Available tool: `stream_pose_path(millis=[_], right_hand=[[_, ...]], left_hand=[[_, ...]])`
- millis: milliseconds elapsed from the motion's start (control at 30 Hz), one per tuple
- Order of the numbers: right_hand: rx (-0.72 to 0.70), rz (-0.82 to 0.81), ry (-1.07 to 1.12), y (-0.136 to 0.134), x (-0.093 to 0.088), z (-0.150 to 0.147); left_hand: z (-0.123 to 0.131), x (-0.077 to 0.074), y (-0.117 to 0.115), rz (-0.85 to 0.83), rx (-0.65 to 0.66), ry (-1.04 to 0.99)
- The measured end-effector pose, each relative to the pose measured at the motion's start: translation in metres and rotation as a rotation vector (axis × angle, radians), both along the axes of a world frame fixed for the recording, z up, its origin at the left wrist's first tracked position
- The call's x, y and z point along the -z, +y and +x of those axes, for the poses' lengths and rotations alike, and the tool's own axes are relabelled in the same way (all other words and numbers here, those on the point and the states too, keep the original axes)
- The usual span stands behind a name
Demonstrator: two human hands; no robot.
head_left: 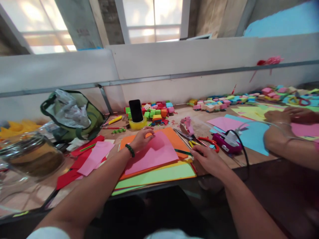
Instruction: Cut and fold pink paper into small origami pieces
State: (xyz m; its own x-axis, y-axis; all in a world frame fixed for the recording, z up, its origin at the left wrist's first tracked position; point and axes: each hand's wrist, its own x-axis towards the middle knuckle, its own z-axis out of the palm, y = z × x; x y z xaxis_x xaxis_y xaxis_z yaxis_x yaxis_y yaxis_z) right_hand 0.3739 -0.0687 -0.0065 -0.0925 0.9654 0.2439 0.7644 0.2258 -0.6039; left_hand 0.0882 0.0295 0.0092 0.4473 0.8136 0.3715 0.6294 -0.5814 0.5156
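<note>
My left hand (142,140), with a dark green bead bracelet at its wrist, rests at the far left edge of a pink paper sheet (159,152). Its fingers are loosely bent and apart, with nothing visible in them. Under the pink sheet lie orange paper (180,144) and light green paper (159,176), stacked at the table's front edge. My right hand (208,159) is closed on the end of a thin dark green pencil (183,152), which points left over the stack's right side. Scissors (181,134) lie just beyond, beside orange-red handled ones (211,143).
Pink and red paper pieces (97,157) lie to the left, near a glass jar (32,159) and a green bag (92,116). A phone (136,111) stands on a yellow tape roll (138,124) before colourful paper blocks (159,111). A purple device (228,143) sits right, near another person's arm (286,142).
</note>
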Motion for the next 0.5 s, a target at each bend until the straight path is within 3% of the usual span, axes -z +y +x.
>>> stream_pose_path(millis=[167,267,367,500], right_hand=[[-0.057,-0.096,0.008,-0.012,-0.001,0.005],[-0.085,-0.148,0.03,-0.017,0.002,0.012],[-0.107,-0.185,0.048,-0.026,0.004,0.019],[-0.103,-0.222,-0.011,-0.044,0.001,0.024]], left_hand=[[0.005,0.001,-0.024,-0.022,0.034,0.187],[0.005,0.0,-0.045,-0.059,0.196,0.413],[0.002,0.004,-0.059,-0.137,0.32,0.514],[0.002,0.011,-0.065,-0.202,0.281,0.57]])
